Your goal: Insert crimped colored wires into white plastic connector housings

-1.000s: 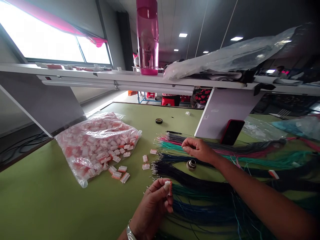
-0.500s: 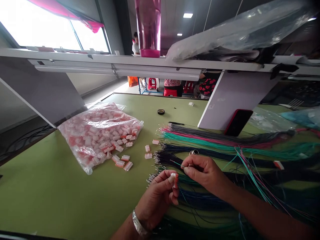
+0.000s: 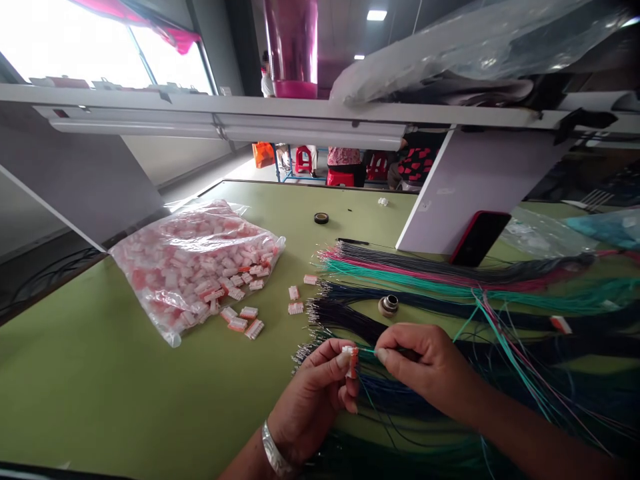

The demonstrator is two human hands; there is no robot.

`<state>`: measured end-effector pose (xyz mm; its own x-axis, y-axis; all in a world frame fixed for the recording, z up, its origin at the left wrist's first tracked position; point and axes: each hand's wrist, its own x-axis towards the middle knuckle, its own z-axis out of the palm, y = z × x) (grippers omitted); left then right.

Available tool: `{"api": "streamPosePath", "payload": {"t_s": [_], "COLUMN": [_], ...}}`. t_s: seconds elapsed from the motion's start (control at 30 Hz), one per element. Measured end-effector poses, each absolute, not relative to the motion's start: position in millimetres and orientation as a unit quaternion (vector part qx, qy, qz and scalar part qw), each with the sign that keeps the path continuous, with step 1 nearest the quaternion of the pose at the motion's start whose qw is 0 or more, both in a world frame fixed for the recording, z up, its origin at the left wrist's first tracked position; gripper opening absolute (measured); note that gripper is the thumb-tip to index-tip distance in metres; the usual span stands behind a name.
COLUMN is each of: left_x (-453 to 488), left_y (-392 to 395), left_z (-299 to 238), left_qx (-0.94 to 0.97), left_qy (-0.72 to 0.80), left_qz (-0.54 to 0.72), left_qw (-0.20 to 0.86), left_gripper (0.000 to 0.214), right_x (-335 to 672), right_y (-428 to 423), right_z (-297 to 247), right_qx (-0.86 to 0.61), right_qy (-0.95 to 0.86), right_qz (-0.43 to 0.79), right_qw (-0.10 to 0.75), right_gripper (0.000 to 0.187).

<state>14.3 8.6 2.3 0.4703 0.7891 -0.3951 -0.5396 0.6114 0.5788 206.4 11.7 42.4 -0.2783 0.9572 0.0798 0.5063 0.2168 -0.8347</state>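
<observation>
Two hands nearest: left hand (image 3: pixel 313 393) pinched shut on small white-and-orange plastic connector (image 3: pixel 351 361), just above green tabletop (image 3: pixel 100 387); right hand (image 3: pixel 425 363) pinching thin teal wire (image 3: pixel 367 349) at its end. Connector likely light, rigid, slippery: grip flat sides. Wire limp: hold near tip. Beyond, clear plastic bag of connectors (image 3: pixel 195 267).

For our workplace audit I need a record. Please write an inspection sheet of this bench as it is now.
Surface: green table, partly covered by wires.
Job's things: white-and-orange connector; thin teal wire, its end at the connector.
Clutter: bag of connectors, loose connectors beside it, metal ring, tape roll, phone leaning on the shelf support.
Grippers: left hand pinches the connector; right hand pinches the teal wire.
Cables: wire bundles, black, pink, teal and blue, lying side by side.
Surroundings: shelf overhead with pink bottle and plastic sheeting; people seated beyond.
</observation>
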Motion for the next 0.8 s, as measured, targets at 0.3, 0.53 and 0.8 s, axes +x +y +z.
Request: {"api": "streamPosePath", "payload": {"t_s": [0.3,0.53,0.8], "left_x": [14.5,16.0,16.9], "left_y": [8.5,6.3,4.5], "left_z": [0.9,3.2,4.7], "left_qx": [0.216,0.248,0.28], "left_qy": [0.336,0.349,0.356], "left_qz": [0.395,0.403,0.403], "left_qw": [0.827,0.809,0.795], "left_gripper": [0.016,0.019,0.02], "right_x": [203.1,197.5,191.8], "right_y": [8.1,7.7,4.0], "right_z": [38.1,39.2,37.5], "right_qx": [-0.531,-0.547,-0.564], "right_qy": [-0.696,-0.68,-0.648], "right_qz": [0.375,0.372,0.404], "right_qw": [0.304,0.315,0.314], "right_gripper": [0.019,0.015,0.014]}}
